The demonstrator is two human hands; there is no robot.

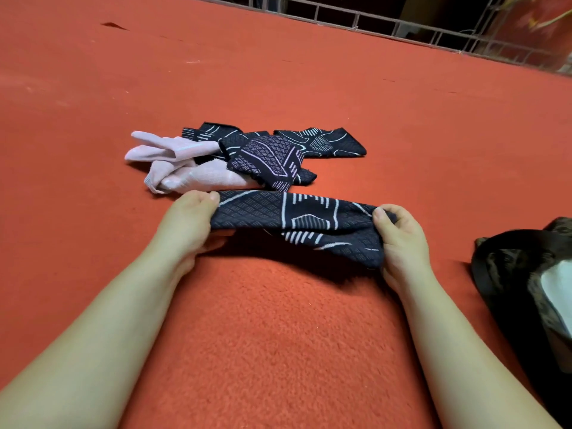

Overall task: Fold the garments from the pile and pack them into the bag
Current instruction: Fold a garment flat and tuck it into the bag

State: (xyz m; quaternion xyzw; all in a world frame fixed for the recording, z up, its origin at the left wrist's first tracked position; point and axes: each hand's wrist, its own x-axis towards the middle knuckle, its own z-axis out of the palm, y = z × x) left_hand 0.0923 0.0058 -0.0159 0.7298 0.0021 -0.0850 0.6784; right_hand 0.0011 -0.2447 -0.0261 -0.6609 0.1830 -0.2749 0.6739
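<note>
A dark patterned sock (297, 224) is stretched crosswise just above the red carpet (278, 335), short of the pile (235, 156), left hand (188, 221) and right hand (399, 239) pinching opposite ends; the bag (507, 274) lies nearer the right hand, by the carpet's right edge

We see bare red blanket (269, 335) near us and far beyond the sock pile (241, 156), open for a hand. The pile blocks the middle, and the dark bag (507, 274) blocks the blanket's right edge.
</note>
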